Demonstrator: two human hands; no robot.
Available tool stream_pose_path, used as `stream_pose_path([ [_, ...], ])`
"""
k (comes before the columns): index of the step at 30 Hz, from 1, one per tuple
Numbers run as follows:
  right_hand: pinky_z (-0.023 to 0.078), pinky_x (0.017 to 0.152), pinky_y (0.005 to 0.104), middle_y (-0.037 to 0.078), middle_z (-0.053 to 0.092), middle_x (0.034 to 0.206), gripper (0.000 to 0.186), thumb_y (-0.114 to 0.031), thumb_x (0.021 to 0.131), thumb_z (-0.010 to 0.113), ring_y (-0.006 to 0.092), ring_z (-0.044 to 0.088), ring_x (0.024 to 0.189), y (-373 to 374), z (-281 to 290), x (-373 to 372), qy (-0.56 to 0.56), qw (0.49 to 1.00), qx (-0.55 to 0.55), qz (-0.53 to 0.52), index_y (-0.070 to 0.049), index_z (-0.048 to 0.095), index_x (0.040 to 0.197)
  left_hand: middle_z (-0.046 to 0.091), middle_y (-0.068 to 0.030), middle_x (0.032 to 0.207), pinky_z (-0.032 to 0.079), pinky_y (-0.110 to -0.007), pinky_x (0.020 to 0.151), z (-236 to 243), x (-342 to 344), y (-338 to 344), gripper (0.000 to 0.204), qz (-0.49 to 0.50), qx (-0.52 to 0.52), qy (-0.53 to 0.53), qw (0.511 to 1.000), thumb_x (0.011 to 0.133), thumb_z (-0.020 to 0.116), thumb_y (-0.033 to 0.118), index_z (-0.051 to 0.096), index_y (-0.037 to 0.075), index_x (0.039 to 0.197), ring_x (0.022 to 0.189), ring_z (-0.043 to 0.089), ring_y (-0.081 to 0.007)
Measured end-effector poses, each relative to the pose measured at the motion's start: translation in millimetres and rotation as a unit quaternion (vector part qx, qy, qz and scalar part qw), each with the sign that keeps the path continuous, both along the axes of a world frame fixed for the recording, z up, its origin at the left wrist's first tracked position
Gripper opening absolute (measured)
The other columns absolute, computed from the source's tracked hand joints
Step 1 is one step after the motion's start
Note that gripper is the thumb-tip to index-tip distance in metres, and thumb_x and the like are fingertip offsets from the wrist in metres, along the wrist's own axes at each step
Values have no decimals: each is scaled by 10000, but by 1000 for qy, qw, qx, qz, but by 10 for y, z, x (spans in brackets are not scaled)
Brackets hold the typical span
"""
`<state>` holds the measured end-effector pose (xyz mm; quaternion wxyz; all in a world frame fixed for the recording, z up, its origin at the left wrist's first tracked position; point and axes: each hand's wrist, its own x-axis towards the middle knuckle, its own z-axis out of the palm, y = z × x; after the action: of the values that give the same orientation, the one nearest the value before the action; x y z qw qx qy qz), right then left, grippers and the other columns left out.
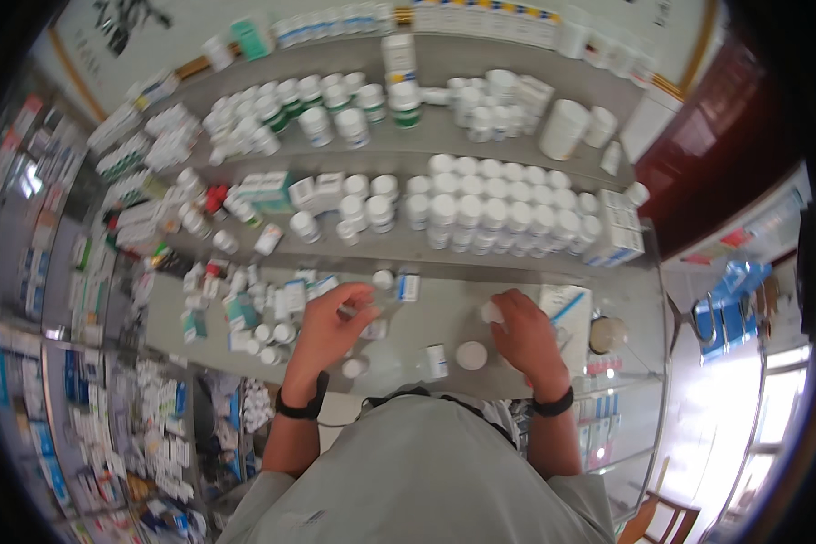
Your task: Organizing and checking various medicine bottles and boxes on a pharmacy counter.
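My left hand [337,319] hovers over the counter, thumb and fingers curved apart with a gap between them. I make out nothing held in it. Close by are a white bottle [383,279], a small blue-and-white box [409,287] and a white box [374,329], partly behind the thumb. My right hand [524,334] closes its fingertips round a small white bottle [491,313], blurred and mostly covered by the fingers. Between my hands and my body lie a round white tub [471,355], an upright small box [437,361] and another white bottle [354,367].
A sheet of paper [567,295] with a blue pen [568,308] lies beyond my right hand. Bottles and boxes crowd the counter's left [267,331]. Shelves ahead carry rows of white bottles [494,213]. A glass case [621,408] stands right, stocked racks [82,363] left.
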<state>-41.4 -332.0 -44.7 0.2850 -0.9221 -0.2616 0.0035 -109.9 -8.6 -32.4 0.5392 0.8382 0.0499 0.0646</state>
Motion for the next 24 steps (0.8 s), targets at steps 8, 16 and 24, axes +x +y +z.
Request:
stream_pose_path([
  [8, 542, 884, 477, 190, 653, 1192, 429, -12, 801, 696, 412, 637, 1079, 27, -121, -9, 17, 997, -76, 16, -20, 625, 1224, 753, -25, 968, 529, -238, 695, 226, -307, 877, 273, 193, -5, -96, 977, 897, 777, 75, 724, 39, 1162, 869, 683, -85],
  [16, 531, 912, 465, 192, 671, 1213, 409, 12, 797, 713, 422, 642, 1091, 154, -54, -47, 7, 998, -67, 16, -7, 657, 1201, 735, -55, 969, 532, -255, 757, 323, -824, 1368, 243, 311, -39, -80, 946, 916, 754, 57, 714, 4, 1150, 865, 662, -107],
  [24, 531, 909, 458, 186, 665, 1194, 346, 26, 829, 678, 410, 631, 1090, 146, -127, -33, 19, 996, -81, 16, 0, 652, 1173, 731, -54, 968, 529, -247, 720, 224, -994, 1423, 240, 326, -64, -61, 941, 919, 750, 66, 711, -8, 1144, 844, 654, -100],
])
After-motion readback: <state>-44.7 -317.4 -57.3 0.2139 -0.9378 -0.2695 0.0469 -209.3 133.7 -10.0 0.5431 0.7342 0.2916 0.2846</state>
